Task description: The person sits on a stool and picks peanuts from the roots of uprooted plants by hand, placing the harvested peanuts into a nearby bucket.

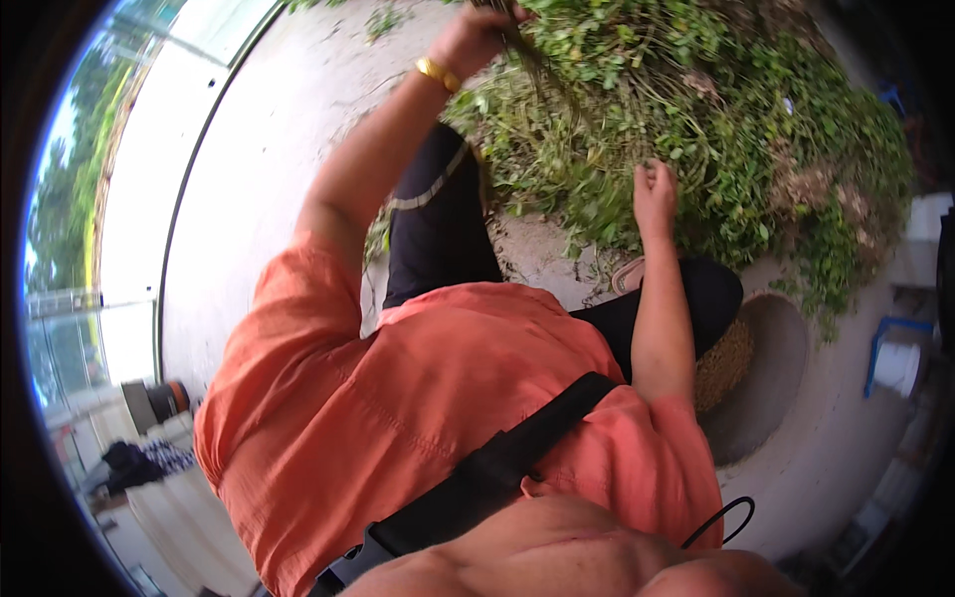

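Observation:
My left hand (pixel 477 41), with a gold band at the wrist, is raised at the top of the view and grips a bunch of plant stems (pixel 533 63). Motion blurs the stems, and the frame's edge cuts off part of the bunch. A large heap of uprooted leafy plants (pixel 716 149), apparently peanut plants, lies before me. My right hand (pixel 655 195) is at the heap's near side with fingers curled; whether it pinches anything is unclear. Beside my right knee a wide round basin (pixel 776 418) contains tan pods (pixel 724 366) that look like peanuts, partly hidden by my leg and arm.
Pale concrete floor (pixel 246 172) stretches left to a glazed opening (pixel 67 246). Loose leaves and soil (pixel 522 239) lie between my legs. At right are a white bucket (pixel 897 369) and a blue frame (pixel 879 343). Dark cloth (pixel 130 463) lies at lower left.

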Action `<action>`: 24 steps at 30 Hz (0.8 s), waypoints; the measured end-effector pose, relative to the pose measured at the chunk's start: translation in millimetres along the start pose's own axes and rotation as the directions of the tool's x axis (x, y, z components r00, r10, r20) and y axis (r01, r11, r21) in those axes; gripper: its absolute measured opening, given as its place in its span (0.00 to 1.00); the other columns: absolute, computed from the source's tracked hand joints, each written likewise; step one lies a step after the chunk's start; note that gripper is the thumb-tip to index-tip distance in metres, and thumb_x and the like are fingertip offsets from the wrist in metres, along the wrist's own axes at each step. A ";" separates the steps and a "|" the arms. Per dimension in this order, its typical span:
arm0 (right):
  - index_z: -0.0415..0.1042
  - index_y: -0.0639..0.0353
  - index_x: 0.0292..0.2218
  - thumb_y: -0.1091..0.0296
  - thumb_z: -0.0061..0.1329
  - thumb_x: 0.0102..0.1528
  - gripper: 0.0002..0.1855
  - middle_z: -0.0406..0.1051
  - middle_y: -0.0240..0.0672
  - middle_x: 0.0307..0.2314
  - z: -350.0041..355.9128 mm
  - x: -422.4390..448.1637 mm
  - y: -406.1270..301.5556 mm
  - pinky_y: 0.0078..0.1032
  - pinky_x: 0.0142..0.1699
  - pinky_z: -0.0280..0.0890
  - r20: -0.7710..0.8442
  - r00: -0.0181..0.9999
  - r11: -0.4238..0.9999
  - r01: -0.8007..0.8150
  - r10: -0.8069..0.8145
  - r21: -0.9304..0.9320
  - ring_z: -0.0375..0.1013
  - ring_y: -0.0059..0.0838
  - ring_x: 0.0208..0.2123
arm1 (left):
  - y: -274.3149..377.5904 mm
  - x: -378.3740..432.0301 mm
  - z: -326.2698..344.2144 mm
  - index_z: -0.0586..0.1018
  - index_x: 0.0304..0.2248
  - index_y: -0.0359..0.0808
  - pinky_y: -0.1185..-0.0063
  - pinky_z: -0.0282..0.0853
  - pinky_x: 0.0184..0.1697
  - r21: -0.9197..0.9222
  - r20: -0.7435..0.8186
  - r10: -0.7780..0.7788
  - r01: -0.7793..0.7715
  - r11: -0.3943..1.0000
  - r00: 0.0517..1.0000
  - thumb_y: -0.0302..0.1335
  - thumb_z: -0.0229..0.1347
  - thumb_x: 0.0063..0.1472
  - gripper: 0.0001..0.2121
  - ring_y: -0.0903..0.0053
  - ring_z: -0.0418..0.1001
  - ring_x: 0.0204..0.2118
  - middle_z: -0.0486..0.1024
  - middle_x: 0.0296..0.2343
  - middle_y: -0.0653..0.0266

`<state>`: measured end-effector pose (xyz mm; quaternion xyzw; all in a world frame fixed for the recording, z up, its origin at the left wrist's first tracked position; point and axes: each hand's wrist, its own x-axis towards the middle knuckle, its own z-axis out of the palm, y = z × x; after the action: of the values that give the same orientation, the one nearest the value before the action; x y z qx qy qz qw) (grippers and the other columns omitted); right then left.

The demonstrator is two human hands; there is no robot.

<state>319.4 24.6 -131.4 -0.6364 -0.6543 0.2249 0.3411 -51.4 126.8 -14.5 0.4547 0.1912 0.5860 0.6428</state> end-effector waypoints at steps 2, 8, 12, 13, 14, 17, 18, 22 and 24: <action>0.69 0.61 0.46 0.55 0.47 0.57 0.21 0.67 0.44 0.40 -2.3 -3.9 5.9 0.32 0.40 0.67 0.033 0.999 0.999 -0.043 0.043 -0.019 0.72 0.38 0.36 | 39.7 -15.7 -9.2 0.75 0.30 0.31 0.64 0.68 0.48 -0.067 -0.263 -0.004 -0.014 0.998 0.965 0.24 0.50 0.55 0.05 0.66 0.72 0.44 0.76 0.33 0.57; 0.71 0.62 0.43 0.56 0.47 0.56 0.19 0.67 0.42 0.39 2.5 -4.8 20.0 0.34 0.43 0.65 0.112 0.993 0.990 -0.015 0.031 -0.138 0.70 0.39 0.38 | 223.1 -78.1 -87.7 0.75 0.33 0.34 0.77 0.63 0.37 0.585 -0.494 0.604 -0.274 0.763 0.626 0.28 0.47 0.56 0.09 0.76 0.68 0.31 0.73 0.29 0.66; 0.71 0.61 0.43 0.55 0.48 0.56 0.20 0.67 0.42 0.38 17.7 -11.0 8.0 0.34 0.44 0.65 0.275 0.959 0.972 0.006 0.061 -0.235 0.69 0.40 0.39 | 284.1 -178.1 -46.5 0.75 0.40 0.40 0.78 0.62 0.30 0.827 -0.551 0.795 0.040 0.560 0.254 0.28 0.47 0.57 0.11 0.83 0.66 0.28 0.69 0.25 0.71; 0.71 0.61 0.43 0.55 0.48 0.56 0.20 0.67 0.42 0.39 21.1 -11.4 8.4 0.34 0.44 0.65 0.305 0.951 0.969 0.023 0.054 -0.246 0.69 0.40 0.39 | 290.6 -204.4 -53.2 0.75 0.41 0.42 0.77 0.64 0.32 0.864 -0.474 0.832 -0.031 0.503 0.288 0.27 0.47 0.58 0.12 0.83 0.67 0.29 0.70 0.27 0.71; 0.71 0.60 0.43 0.56 0.48 0.56 0.19 0.67 0.42 0.39 25.4 -11.0 13.1 0.35 0.44 0.65 0.330 0.942 0.966 0.038 0.051 -0.257 0.69 0.41 0.39 | 294.4 -221.3 -65.1 0.75 0.43 0.41 0.76 0.65 0.35 0.923 -0.382 0.883 0.067 0.378 0.275 0.27 0.46 0.59 0.13 0.81 0.68 0.32 0.71 0.28 0.69; 0.72 0.60 0.42 0.57 0.49 0.55 0.18 0.67 0.43 0.39 34.4 -14.8 25.8 0.35 0.44 0.64 0.392 0.919 0.963 0.077 0.031 -0.258 0.69 0.41 0.39 | 295.8 -274.9 -135.8 0.73 0.48 0.41 0.73 0.66 0.45 0.868 -0.057 0.911 0.471 -0.157 0.408 0.26 0.43 0.63 0.15 0.73 0.71 0.39 0.74 0.35 0.63; 0.72 0.60 0.42 0.57 0.50 0.55 0.17 0.67 0.43 0.39 36.9 -15.3 25.9 0.35 0.44 0.64 0.403 0.915 0.958 0.082 0.037 -0.275 0.69 0.41 0.39 | 291.2 -305.5 -174.5 0.72 0.49 0.41 0.73 0.65 0.48 0.680 0.034 0.838 0.601 -0.419 0.545 0.27 0.42 0.64 0.15 0.70 0.71 0.42 0.74 0.38 0.62; 0.71 0.60 0.45 0.56 0.48 0.56 0.19 0.67 0.41 0.38 32.3 -24.7 21.2 0.35 0.46 0.65 0.446 0.885 0.928 0.041 0.138 -0.369 0.69 0.39 0.41 | 217.5 -334.2 -188.8 0.71 0.50 0.44 0.63 0.56 0.57 0.426 -0.522 0.621 0.810 -0.403 0.584 0.28 0.44 0.61 0.17 0.63 0.66 0.52 0.71 0.47 0.59; 0.71 0.61 0.45 0.56 0.48 0.57 0.20 0.68 0.40 0.38 33.7 -29.1 27.0 0.34 0.46 0.65 0.474 0.868 0.918 0.059 0.146 -0.391 0.69 0.38 0.41 | 166.8 -361.8 -223.4 0.60 0.57 0.62 0.51 0.43 0.61 0.151 -0.824 0.331 0.740 -0.655 0.460 0.26 0.39 0.60 0.27 0.62 0.58 0.58 0.62 0.55 0.64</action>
<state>311.9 3.0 -178.1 -0.6277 -0.7363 0.2517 0.0223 -408.9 -145.0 -98.1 0.3707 0.9208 -0.1164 -0.0343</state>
